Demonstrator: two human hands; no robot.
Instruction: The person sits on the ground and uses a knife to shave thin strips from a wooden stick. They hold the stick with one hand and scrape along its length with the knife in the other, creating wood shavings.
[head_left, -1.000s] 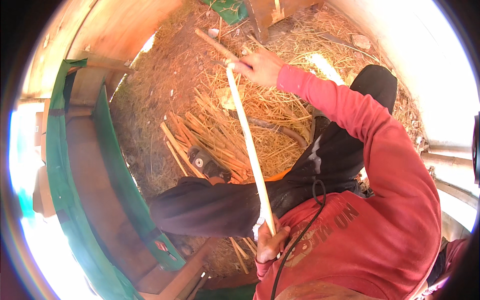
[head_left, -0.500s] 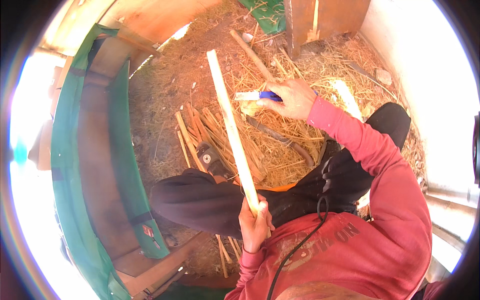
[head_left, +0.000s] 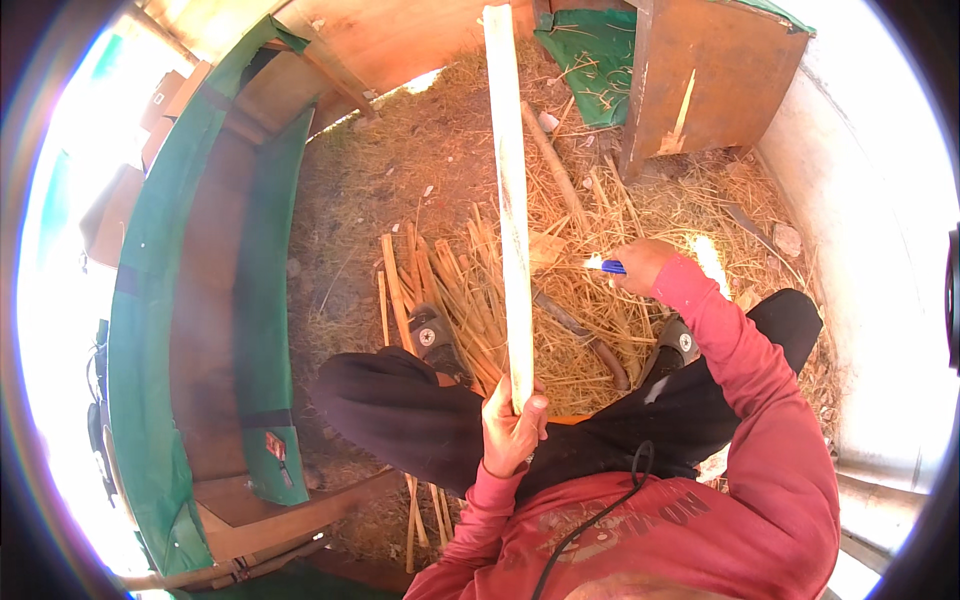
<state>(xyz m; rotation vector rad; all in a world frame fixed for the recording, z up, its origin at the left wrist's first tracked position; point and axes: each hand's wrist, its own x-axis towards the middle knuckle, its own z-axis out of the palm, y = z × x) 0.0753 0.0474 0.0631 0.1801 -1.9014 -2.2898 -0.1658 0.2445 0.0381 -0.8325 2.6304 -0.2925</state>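
My left hand [head_left: 513, 430] is closed around the lower end of a long pale wooden strip [head_left: 512, 200], which stands almost upright in front of me. A dark streak runs along part of its face. To the right and apart from the strip, my right hand [head_left: 645, 267] grips a knife with a blue handle [head_left: 613, 267]. Its short blade points left and is washed out by the light. Below the knife, a long dark blade with a brown handle [head_left: 608, 362] lies on the straw, between my feet.
Split wooden strips [head_left: 465, 290] lie in a heap beside my left shoe [head_left: 430, 335]. Straw and shavings [head_left: 640, 335] cover the ground. A round pole [head_left: 553, 165] lies beyond. A green-lined wooden trough [head_left: 265, 270] runs along the left; a brown wooden box [head_left: 700, 80] stands far right.
The wooden strip has swung from leaning left to nearly upright, further right. My right hand with the knife has moved right and nearer to me, away from the strip. The head view has shifted.
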